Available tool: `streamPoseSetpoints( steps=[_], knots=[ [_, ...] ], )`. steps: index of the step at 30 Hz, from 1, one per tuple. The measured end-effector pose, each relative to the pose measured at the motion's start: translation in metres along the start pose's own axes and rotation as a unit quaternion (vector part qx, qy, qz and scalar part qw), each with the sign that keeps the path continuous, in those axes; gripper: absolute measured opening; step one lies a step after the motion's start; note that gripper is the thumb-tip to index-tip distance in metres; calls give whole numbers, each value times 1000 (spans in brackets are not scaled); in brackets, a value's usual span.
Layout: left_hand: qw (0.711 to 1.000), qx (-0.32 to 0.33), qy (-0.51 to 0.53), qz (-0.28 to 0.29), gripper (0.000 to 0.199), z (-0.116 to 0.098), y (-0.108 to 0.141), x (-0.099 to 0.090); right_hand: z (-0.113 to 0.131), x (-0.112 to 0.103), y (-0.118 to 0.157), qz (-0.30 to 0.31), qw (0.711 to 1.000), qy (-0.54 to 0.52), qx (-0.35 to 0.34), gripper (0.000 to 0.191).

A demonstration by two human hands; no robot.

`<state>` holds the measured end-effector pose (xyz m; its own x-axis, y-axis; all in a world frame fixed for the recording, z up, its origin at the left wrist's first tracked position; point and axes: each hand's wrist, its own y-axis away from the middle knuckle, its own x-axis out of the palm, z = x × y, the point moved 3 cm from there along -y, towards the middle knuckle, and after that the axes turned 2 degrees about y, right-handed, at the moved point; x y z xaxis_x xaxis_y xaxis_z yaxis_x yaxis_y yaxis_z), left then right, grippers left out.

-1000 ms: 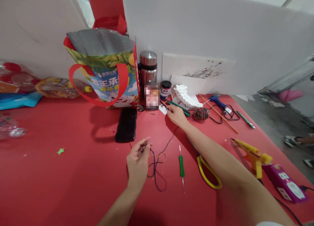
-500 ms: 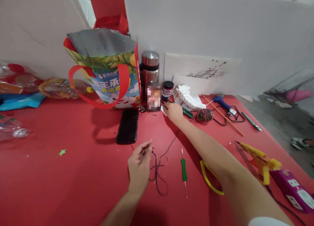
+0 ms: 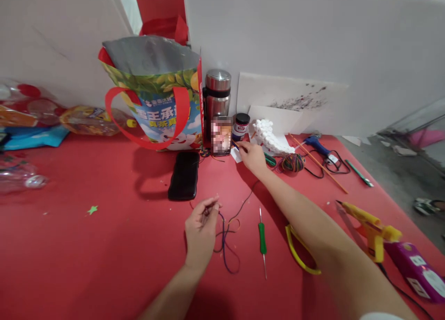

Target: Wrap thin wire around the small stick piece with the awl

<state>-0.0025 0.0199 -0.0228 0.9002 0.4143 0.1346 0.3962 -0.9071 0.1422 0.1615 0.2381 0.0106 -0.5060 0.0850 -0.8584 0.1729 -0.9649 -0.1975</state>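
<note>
My left hand (image 3: 202, 234) is closed in a pinch above the red table, with multicoloured yarn (image 3: 229, 259) trailing from its fingertips. The yarn lies in loose loops, and one strand runs up towards my right forearm. My right hand (image 3: 253, 156) reaches to the back, its fingers closed beside a propped-up phone (image 3: 221, 137) with a lit screen. A thin, dark-blue and orange piece shows at those fingertips; I cannot make out what it is. A small white paper (image 3: 235, 154) lies under them. The green-handled crochet hook (image 3: 262, 239) rests between my arms.
Behind stand a shopping bag (image 3: 156, 102), steel flask (image 3: 218, 90) and dark-lidded jar (image 3: 240, 126). A black phone (image 3: 184, 176) lies left of centre. To the right are a yarn ball (image 3: 292, 163), yellow glue gun (image 3: 370, 222), purple power strip (image 3: 415, 269) and blue glue gun (image 3: 316, 144).
The view has shifted slightly, so everything sits a little further right. My right fingers have moved slightly off the white paper, showing more of it. My left hand keeps its pinch.
</note>
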Motion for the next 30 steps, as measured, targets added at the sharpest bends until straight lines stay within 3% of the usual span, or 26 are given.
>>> streamPoseSetpoints(
  steps=[5,9,12,19,30],
  knots=[
    [1000,9,4,0,26,1,-1,0,17,7,31,-5,999,-39,-11,47],
    [1000,14,-2,3,27,2,-2,0,45,25,47,76,994,-81,-20,81],
    [1000,18,-4,5,28,3,-2,-1,65,34,51,105,992,-73,-17,92],
    [999,32,0,15,24,2,-2,0,89,43,43,118,992,33,-7,94],
    [1000,16,-10,16,25,5,-2,-1,87,44,41,120,991,59,16,96]
  ],
)
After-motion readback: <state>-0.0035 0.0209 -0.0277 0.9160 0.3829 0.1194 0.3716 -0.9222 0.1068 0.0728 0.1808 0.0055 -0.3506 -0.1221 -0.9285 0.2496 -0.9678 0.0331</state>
